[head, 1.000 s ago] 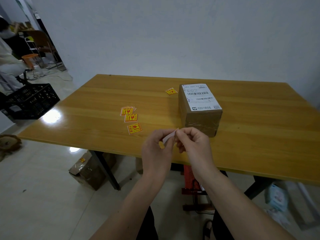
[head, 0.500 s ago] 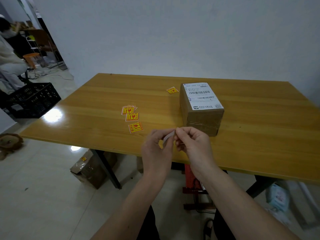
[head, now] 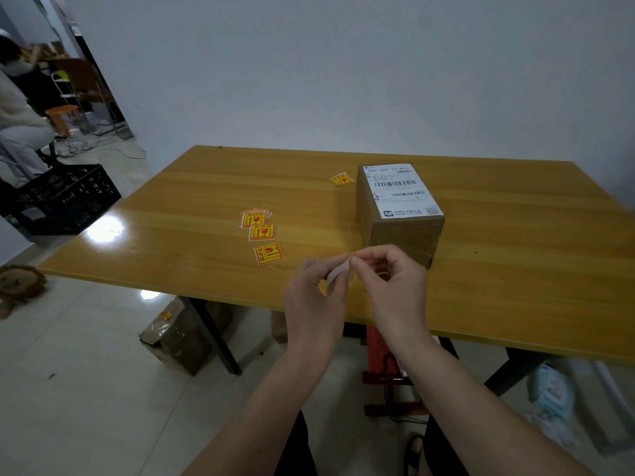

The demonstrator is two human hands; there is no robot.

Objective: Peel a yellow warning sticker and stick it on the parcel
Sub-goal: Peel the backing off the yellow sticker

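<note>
A brown cardboard parcel [head: 400, 214] with a white shipping label on top stands on the wooden table [head: 515, 255]. Just in front of it, my left hand [head: 314, 297] and my right hand [head: 391, 286] together pinch a small sticker [head: 338, 273]; only its white backing side shows. Both thumbs and forefingers meet at its top corner. Whether the yellow face has come apart from the backing is hidden by my fingers. More yellow warning stickers [head: 261, 230] lie loose on the table to the left. One single sticker [head: 342, 179] lies beside the parcel's far left corner.
The table's near edge runs just under my hands. On the floor below stand a taped cardboard box [head: 178, 334] and a red object [head: 379, 348]. A black plastic crate [head: 65, 199] sits at the left, with a seated person [head: 17, 121] behind it.
My hands have stayed in place before the parcel while the fingertips shifted slightly on the sticker's corner. The stickers on the table and the parcel have not moved.
</note>
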